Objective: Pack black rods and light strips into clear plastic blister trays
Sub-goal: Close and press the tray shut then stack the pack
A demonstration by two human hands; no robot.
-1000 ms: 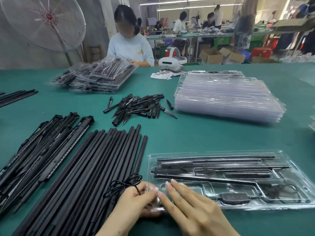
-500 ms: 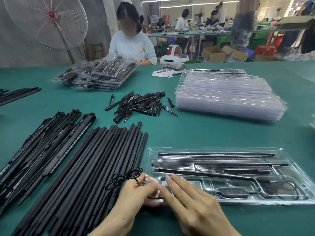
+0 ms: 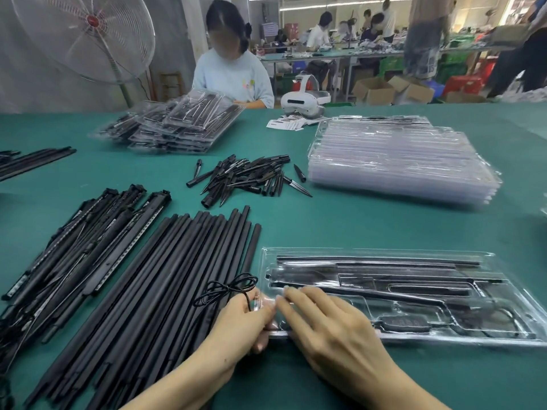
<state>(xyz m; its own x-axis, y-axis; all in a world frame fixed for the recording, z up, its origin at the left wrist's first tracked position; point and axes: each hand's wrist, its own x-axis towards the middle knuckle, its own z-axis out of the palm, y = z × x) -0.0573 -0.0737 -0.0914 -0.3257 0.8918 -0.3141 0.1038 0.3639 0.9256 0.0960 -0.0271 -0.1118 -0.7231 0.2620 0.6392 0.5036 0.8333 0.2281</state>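
Green table [image 3: 370, 226] across the whole frame. Clear blister tray [image 3: 503, 294] lower right, lying flat, already loaded: long black rods and a light strip in the upper channels, small dark oval part [image 3: 404, 324] in a lower pocket.

Left hand [image 3: 236, 324] at lower centre, on the tray's left edge. Fingers curled, thumb and forefinger pinching the tray's clear corner; thin black cord [image 3: 228, 288] looped in a bow just above the knuckles, apparently running under the forefinger. Grip closed on the tray edge.

Right hand [image 3: 331, 329] just beside the left, lying over the tray's lower left part. Fingers nearly straight, fingertips [image 3: 285, 294] pressing down on the plastic close to the left thumb. Grip flat and open, nothing held.

Loose black rods [image 3: 154, 291] in a wide fan lower left, upper ends near the tray's left corner. Bundle of light strips [image 3: 88, 247] left of the rods, tangled with thin wires. Heap of short black spikes [image 3: 248, 179] at centre. Stack of empty clear trays [image 3: 399, 161] right of centre, well apart from the working tray. Pile of filled trays [image 3: 177, 128] upper centre-left, in front of a seated person in a pale shirt [image 3: 233, 75]. White headset [image 3: 303, 97] and small cards [image 3: 287, 123] at the table's far edge. Standing fan [image 3: 85, 34] upper left. Few more black strips [image 3: 32, 161] at left edge.
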